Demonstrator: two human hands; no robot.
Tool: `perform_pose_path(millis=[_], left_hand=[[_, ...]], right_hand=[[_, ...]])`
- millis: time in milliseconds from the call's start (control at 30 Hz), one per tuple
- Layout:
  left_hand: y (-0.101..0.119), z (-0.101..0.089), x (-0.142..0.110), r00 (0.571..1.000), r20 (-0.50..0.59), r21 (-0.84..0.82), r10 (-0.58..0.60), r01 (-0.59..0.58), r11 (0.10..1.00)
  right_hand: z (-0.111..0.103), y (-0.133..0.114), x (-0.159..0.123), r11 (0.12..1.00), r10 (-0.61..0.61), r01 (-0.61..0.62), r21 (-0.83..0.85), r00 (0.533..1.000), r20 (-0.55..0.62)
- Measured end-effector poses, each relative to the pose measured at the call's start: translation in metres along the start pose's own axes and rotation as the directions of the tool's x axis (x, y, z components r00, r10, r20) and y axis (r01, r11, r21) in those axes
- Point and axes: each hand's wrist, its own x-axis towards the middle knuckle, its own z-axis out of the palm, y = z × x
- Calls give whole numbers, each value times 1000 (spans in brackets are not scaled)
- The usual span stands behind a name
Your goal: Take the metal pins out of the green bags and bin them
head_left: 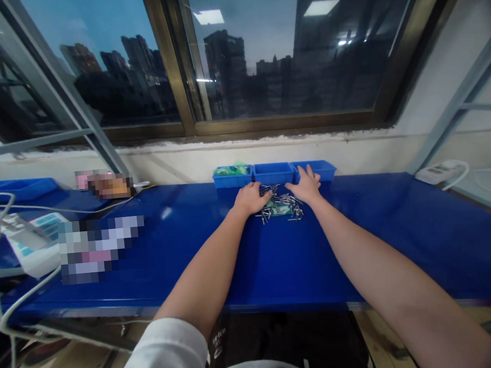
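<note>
A loose pile of small metal pieces [289, 209], like screws or rivets, lies on the blue tabletop with green bits among them. My left hand [249, 199] rests at the left edge of this pile, thumb apart from the fingers and touching the nearest pieces. On the pile's right, my right hand [306, 187] is open with fingers spread, its fingertips in front of the right blue bin [324, 169]. Behind the pile stand the middle blue bin [274, 173] and the left blue bin [232, 180], which has green material [232, 169] in it.
The blue table [183, 258] runs below a window. A white device with a cable [442, 171] sits at the right. White and teal equipment [39, 242] with looping cables stands at the left, near blurred items [100, 248]. Blue trays [14, 190] lie far left.
</note>
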Motion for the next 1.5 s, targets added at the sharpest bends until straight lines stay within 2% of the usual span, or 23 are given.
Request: perform_pose_path(millis=[100,200,300,433,567,767,1133,1300,1400,1500], left_hand=[[0,0,-2,999,34,-40,24,-22,999],[1,-1,-3,995,76,-53,58,-54,997],[2,-1,-3,991,114,-36,70,-66,997],[2,1,-3,987,142,-13,72,-71,997],[1,4,-2,986,147,-21,84,-81,996],[-1,5,-1,981,168,-29,94,-90,996],[0,4,-2,981,169,-24,99,-97,995],[-1,5,-2,979,178,-20,104,-102,995],[-1,5,-2,978,178,-19,111,-110,994],[0,5,-2,977,181,-17,109,-108,994]], right_hand=[[3,-2,0,991,-132,134,17,989,-61],[7,-4,-1,970,-242,242,4,967,80],[11,-4,-4,969,-214,235,-73,952,220],[15,-5,-7,965,-166,219,-146,936,309],[16,-7,-6,960,-197,249,-130,928,317],[14,-11,-6,937,-325,349,-10,882,340],[9,-14,-7,928,-364,369,60,857,365],[3,-15,-9,948,-319,293,125,871,373],[2,-16,-8,950,-311,293,105,876,370],[5,-16,-7,941,-331,334,62,861,387]])
